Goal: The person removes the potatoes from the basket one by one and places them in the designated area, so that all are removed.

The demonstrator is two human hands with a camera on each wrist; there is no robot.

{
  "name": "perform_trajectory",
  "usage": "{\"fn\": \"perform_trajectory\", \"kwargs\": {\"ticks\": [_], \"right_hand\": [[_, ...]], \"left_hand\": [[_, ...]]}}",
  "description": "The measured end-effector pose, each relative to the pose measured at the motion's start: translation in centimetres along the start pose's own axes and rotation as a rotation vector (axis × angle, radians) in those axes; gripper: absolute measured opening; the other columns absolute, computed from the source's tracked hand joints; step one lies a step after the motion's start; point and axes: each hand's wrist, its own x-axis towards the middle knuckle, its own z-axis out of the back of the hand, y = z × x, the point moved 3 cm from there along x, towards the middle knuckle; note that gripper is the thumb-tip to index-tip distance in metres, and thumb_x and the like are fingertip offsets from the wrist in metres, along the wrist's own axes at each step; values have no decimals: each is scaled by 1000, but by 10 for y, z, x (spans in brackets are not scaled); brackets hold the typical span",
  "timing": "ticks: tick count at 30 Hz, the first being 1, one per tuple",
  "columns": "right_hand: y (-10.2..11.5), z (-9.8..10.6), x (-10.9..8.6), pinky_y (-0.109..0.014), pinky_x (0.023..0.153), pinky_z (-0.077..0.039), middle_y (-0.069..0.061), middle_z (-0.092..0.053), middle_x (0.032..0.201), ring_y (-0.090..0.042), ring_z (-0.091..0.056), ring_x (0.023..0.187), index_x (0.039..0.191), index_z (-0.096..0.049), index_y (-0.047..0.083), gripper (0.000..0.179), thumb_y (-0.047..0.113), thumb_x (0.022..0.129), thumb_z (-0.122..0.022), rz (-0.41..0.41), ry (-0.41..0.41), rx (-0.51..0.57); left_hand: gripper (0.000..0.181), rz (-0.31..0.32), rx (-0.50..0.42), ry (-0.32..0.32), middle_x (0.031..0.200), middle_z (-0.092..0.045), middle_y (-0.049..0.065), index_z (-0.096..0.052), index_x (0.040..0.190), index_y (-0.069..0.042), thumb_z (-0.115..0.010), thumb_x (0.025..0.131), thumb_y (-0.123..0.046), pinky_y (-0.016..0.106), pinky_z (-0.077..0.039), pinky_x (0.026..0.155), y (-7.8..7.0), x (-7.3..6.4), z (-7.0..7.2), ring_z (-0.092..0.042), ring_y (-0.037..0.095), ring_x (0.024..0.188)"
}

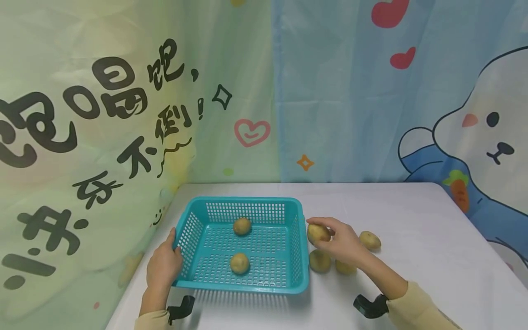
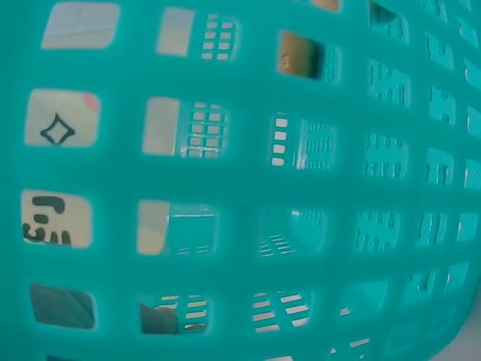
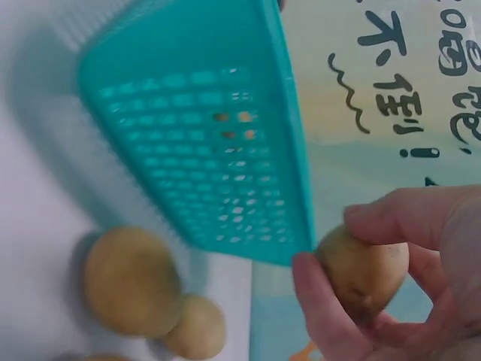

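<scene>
A turquoise plastic basket (image 1: 247, 290) with lattice walls sits on the white table, two potatoes apart on its floor: one potato (image 1: 242, 226) towards the back, another potato (image 1: 239, 263) nearer the front. My left hand (image 1: 164, 266) grips the basket's left rim; the left wrist view is filled by the basket's wall (image 2: 248, 180), and the hand's grip is hidden there. Just outside the right rim, my right hand (image 1: 344, 240) pinches a potato (image 1: 318, 233) between thumb and fingers. In the right wrist view, this held potato (image 3: 364, 274) is beside the basket's rim.
Beside the basket's right side lie a potato (image 1: 320, 262) and a partly hidden potato (image 1: 345, 268) under my right forearm. A further potato (image 1: 370, 240) lies to their right. Behind the table (image 1: 412, 215) hangs a printed curtain (image 1: 330, 91).
</scene>
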Motion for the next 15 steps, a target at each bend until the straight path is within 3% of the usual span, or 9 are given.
{"fn": "perform_trajectory", "kwargs": {"ticks": [3,8,12,15], "right_hand": [[-13,5,-7,-54,95,-46,-13,-54,140,-37,-51,125,137,-56,16,58,6,82,-70,0,-30,-19],[-33,14,-19,-44,79,-52,-24,-53,134,-41,-57,109,138,-50,8,61,11,81,-74,-32,-52,-23],[-47,18,-27,-36,75,-48,-22,-55,130,-34,-57,102,134,-52,6,59,11,80,-77,-63,-57,-21],[-55,21,-33,-38,77,-48,-21,-55,128,-33,-58,101,133,-53,5,60,11,79,-78,-70,-68,-20]], "left_hand": [[59,4,-3,5,135,-50,34,-30,152,-1,-51,97,-8,46,-47,59,-1,0,0,-61,35,81],[59,11,-7,13,136,-48,34,-29,152,-1,-50,97,-8,44,-46,57,-2,-1,0,-60,34,80],[59,10,-7,10,136,-48,34,-29,152,0,-50,97,-8,44,-46,58,-2,-1,1,-61,35,81],[59,14,-11,11,136,-48,34,-28,152,-1,-50,98,-8,43,-46,57,-2,-2,1,-60,35,81]]}}
